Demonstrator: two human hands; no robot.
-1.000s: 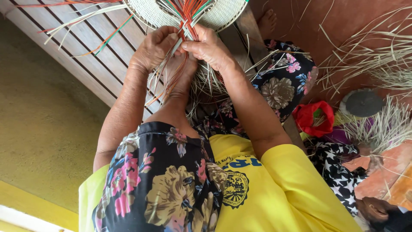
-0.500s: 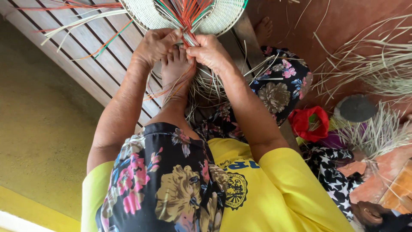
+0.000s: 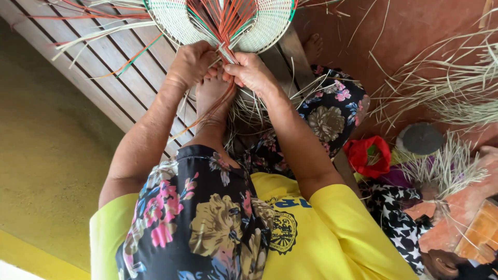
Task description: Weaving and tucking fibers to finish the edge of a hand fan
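Both hands grip the neck of a woven fan [image 3: 223,21] where its orange and green strands gather. The left hand [image 3: 191,63] is closed around the strands from one side, the right hand [image 3: 250,71] pinches them from the other. A bare foot [image 3: 213,96] sits just below the hands, loose straw [image 3: 249,111] trailing beneath

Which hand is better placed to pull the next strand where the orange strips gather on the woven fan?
Probably the right hand: it pinches the orange strips at the neck of the round woven fan. The left hand grips beside them.
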